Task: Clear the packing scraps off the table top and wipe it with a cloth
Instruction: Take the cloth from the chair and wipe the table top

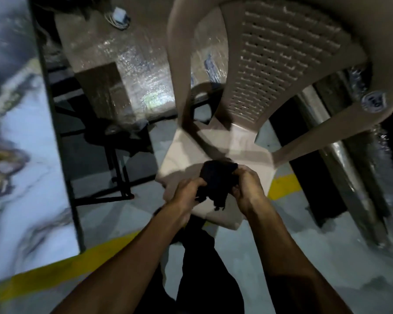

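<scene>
A dark cloth [216, 180] is bunched between both hands, just above the seat of a beige plastic chair [281, 64]. My left hand [186, 193] grips its left side. My right hand [247, 186] grips its right side, and frayed ends of the cloth hang down between the two hands. The marble-patterned table top [21, 177] runs along the left edge of the view, apart from both hands; the part in view shows no scraps, though it is blurred.
Bubble-wrapped packages [127, 64] stand behind the chair and another wrapped piece [361, 177] stands at the right. Black metal table legs [123, 177] rise from the grey floor, which bears a yellow painted line [55, 275]. A white device with cables [119, 15] lies on the far package.
</scene>
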Demonstrator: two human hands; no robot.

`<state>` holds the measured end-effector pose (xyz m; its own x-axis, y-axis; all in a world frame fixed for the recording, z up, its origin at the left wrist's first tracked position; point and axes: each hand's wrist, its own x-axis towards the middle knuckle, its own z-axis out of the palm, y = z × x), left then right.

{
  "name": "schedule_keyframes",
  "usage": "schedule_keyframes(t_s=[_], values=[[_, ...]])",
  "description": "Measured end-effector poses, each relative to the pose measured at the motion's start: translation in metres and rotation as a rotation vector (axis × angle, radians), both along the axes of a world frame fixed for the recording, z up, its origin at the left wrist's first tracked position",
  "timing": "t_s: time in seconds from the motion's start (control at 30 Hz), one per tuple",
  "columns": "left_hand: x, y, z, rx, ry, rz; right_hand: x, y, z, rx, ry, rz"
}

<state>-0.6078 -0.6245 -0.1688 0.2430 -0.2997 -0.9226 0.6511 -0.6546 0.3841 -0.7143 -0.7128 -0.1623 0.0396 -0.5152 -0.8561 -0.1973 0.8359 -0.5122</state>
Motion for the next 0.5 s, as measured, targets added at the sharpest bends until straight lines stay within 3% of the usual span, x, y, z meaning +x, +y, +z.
schedule_keyframes(t_s=[0.3,0.5], values=[[0.011,0.090,0.071,-0.200,0.313,0.363,0.045,0.074,0.120,-0.338,-0.054,0.310],[0.028,0.141,0.101,-0.361,0.508,0.367,0.051,0.153,0.198,-0.610,-0.147,0.623]])
